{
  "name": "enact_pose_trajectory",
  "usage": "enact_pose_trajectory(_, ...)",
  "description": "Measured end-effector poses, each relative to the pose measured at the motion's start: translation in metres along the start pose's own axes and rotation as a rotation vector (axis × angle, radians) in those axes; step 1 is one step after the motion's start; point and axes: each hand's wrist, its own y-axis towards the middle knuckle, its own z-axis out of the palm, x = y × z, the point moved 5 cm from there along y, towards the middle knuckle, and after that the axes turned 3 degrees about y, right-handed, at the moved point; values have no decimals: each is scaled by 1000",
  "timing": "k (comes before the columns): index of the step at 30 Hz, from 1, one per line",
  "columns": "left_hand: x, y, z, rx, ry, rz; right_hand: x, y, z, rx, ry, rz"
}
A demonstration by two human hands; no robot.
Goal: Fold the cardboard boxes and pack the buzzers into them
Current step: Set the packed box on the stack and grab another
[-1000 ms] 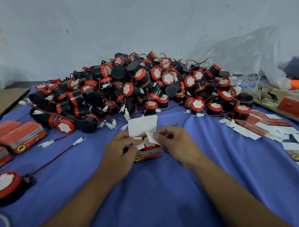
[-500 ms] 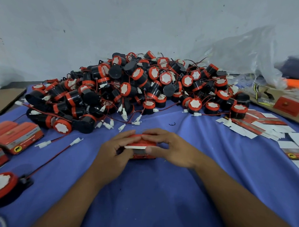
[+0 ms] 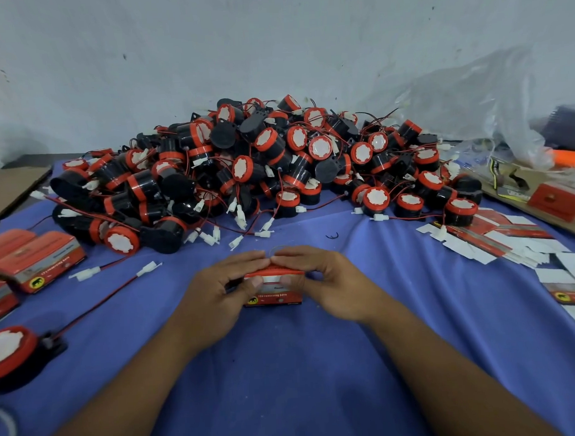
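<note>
Far left: lone buzzer [image 3: 7, 350] on blue cloth [image 3: 286, 382], closed red boxes [image 3: 34, 258] behind it. Centre: left hand [image 3: 214, 297] and right hand [image 3: 335, 288] grip small red box [image 3: 273, 292] from either side, fingers curled over top, thumbs on front face; box rests on cloth. Buzzer pile [image 3: 261, 172] beyond. Right: flat box blanks [image 3: 491, 238] stacked.

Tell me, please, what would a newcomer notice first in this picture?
First, the big pile of black and red buzzers at the back of the blue cloth. Then, in front of it, the left hand and right hand holding a small red box between them. At the left lie closed boxes, at the right flat cartons.
</note>
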Motion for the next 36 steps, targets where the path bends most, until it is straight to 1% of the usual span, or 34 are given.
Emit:
enact_pose_trajectory(4, -3, -1, -1, -5, 154, 72, 6, -2, 4, 42, -234, -110)
enact_pose_trajectory(6, -6, -1, -1, 3, 228, 109, 9, -2, 6, 48, -305, -166)
enact_pose_trajectory(9, -5, -2, -2, 56, 337, 161, 10, -2, 10, 13, -281, -212)
enact_pose_trajectory(11, -2, -3, -1, 69, 396, 198, 9, 0, 12, -9, -205, -209)
enact_pose_trajectory(13, -2, -3, -2, 29, 356, 198, 4, 1, 10, -43, -62, -152)
enact_pose_trajectory(15, -1, -3, -3, -18, 299, 205, 0, 3, 5, -86, 16, -96)
enact_pose_trajectory(17, -5, -4, -1, -31, 358, 302, 2, 3, 3, -133, 27, -97)
enact_pose_trajectory(18, -8, -4, 2, -33, 399, 360, 4, 2, 3, -153, 10, -126)
enact_pose_trajectory(20, -11, -4, 4, -48, 423, 411, 13, 0, 4, -188, -111, -242)
enact_pose_trajectory(22, -13, -3, 2, -73, 409, 402, 16, -1, 7, -185, -245, -321)
enact_pose_trajectory(23, -14, -3, 2, -82, 408, 395, 16, -1, 7, -169, -268, -315)
enact_pose_trajectory(26, -14, -1, 1, -103, 399, 378, 12, -1, 5, -129, -230, -281)
enact_pose_trajectory(28, -13, 0, 0, -103, 352, 328, 14, -1, 4, -153, -185, -311)
enact_pose_trajectory(31, -5, 3, -2, -97, 227, 229, 18, 2, 6, -196, -237, -396)
enact_pose_trajectory(34, -1, 5, -3, -95, 126, 180, 18, 3, 6, -214, -242, -411)
enact_pose_trajectory(36, 0, 6, -4, -106, 128, 175, 19, 4, 5, -213, -227, -409)
